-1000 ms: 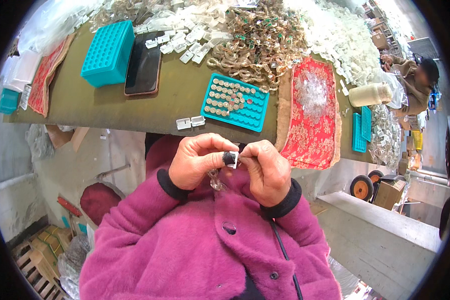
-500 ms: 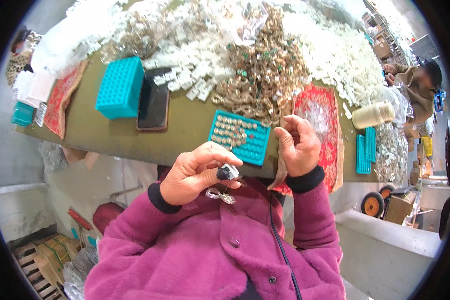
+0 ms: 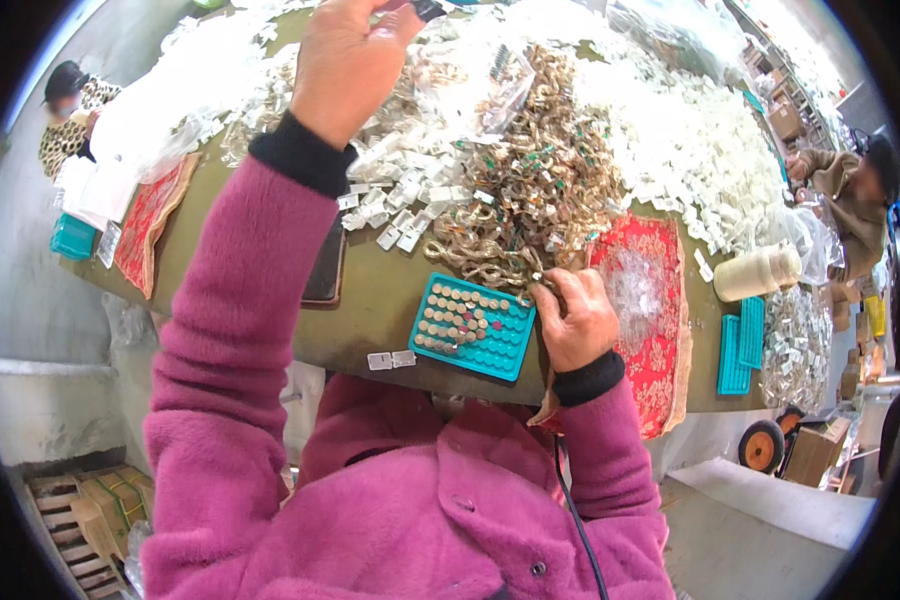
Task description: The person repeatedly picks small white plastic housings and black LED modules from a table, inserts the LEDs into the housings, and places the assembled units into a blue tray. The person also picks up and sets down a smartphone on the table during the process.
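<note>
My left hand (image 3: pixel 348 75) is stretched far over the table to the top edge of the picture, where its fingertips are partly cut off. A black covering shows on its thumb, and what it holds, if anything, is hidden. My right hand (image 3: pixel 576 318) is closed, thumb against fingers, at the near end of a heap of looped beige cords (image 3: pixel 555 150). What it pinches is too small to name. Just left of it lies a teal tray (image 3: pixel 495 357) with round pockets, several holding small round metallic pieces. A small white hinged case (image 3: pixel 391 360) lies by the table's front edge.
Heaps of white cases (image 3: pixel 670 130) cover the back. A red patterned cloth (image 3: pixel 655 360) with clear bits lies right; beyond stand a cream jar (image 3: pixel 757 273) and teal trays (image 3: pixel 735 355). A dark flat device (image 3: pixel 325 265) is under my left arm. Two people sit at the sides.
My left hand has moved from my chest to the far side of the table. The white case now lies on the table. My right hand has come down beside the tray and closed.
</note>
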